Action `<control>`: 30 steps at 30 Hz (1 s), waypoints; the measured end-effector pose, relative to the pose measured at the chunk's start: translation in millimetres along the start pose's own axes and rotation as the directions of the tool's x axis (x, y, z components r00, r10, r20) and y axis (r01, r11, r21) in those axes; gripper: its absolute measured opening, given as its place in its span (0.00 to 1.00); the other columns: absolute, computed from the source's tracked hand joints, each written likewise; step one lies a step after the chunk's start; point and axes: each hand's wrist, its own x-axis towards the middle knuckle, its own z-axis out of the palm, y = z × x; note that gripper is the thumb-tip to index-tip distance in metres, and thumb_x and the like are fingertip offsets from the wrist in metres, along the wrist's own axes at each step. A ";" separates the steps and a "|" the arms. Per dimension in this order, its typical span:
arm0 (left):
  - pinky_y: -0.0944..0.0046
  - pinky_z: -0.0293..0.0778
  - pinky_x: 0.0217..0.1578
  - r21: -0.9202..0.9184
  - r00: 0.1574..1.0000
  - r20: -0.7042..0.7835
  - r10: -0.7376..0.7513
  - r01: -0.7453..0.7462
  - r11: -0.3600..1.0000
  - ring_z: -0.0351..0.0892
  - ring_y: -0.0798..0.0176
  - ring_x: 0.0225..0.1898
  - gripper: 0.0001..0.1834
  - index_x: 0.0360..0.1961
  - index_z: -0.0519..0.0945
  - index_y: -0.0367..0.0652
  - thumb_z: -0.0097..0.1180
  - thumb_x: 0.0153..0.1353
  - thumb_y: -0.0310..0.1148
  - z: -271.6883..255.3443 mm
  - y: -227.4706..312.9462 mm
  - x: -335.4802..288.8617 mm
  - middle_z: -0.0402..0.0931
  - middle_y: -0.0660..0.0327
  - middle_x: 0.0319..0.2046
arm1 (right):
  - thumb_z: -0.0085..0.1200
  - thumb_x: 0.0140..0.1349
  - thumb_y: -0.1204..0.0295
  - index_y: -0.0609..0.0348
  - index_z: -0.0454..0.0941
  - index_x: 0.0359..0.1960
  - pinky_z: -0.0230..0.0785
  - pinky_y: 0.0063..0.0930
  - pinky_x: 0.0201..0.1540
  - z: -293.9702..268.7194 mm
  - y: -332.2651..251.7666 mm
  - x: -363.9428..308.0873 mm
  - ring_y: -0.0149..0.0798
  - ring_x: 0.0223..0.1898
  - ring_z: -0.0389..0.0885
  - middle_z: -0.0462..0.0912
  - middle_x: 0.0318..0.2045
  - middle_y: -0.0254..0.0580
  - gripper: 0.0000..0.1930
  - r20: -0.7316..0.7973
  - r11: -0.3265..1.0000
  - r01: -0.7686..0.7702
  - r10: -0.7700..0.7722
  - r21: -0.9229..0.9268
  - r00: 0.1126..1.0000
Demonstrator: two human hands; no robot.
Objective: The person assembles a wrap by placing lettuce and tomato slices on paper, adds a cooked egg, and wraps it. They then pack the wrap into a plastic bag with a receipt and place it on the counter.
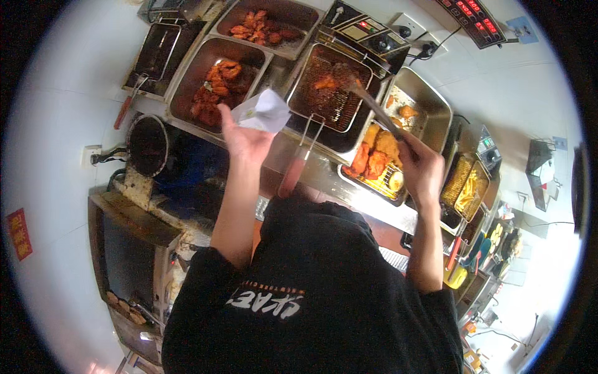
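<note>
Black short-sleeved shirt (321,280) with white and small orange lettering (280,307).

Colours and patterns at a silver-grey frying bench (374,210).
Paper bag (269,110), white with a small yellow-green mark; tongs (377,112), grey-brown; fried chicken pieces (208,103), orange-red; frying oil (309,91), dark brown; French fries (466,193), yellow, in a golden mesh basket (460,171); T-shirt (317,255), black with white lettering above a smaller orange-red line; wall poster (19,234), red with yellow characters; control panel (471,20), black with glowing red digits.
</note>
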 end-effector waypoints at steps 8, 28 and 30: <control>0.34 0.67 0.66 -0.002 0.990 0.144 -0.009 0.010 1.000 0.70 0.40 0.67 0.53 0.70 0.70 0.37 0.32 0.69 0.78 31.7 -37.7 16.8 0.70 0.45 0.68 | 0.66 0.64 0.73 0.50 0.85 0.58 0.74 0.37 0.22 -27.8 -59.9 -55.9 0.39 0.18 0.80 0.81 0.23 0.37 0.19 -0.063 0.949 0.286 -0.296 -0.131 0.953; 0.33 0.66 0.68 -0.268 0.902 0.428 0.063 0.060 0.962 0.66 0.33 0.70 0.40 0.62 0.79 0.39 0.57 0.66 0.64 -27.5 1.6 -162.9 0.68 0.34 0.68 | 0.61 0.69 0.60 0.54 0.64 0.75 0.66 0.54 0.69 104.1 11.0 -38.7 0.62 0.68 0.71 0.73 0.67 0.61 0.35 0.125 0.927 0.300 -0.278 -0.223 0.952; 0.33 0.74 0.60 -0.210 0.852 0.517 0.080 0.036 0.977 0.79 0.34 0.60 0.28 0.57 0.80 0.44 0.54 0.70 0.56 -64.0 -5.9 -201.8 0.78 0.37 0.58 | 0.68 0.62 0.71 0.59 0.70 0.71 0.67 0.48 0.68 86.1 -8.7 -76.7 0.58 0.67 0.73 0.76 0.64 0.57 0.35 0.115 0.918 0.396 -0.393 -0.010 0.912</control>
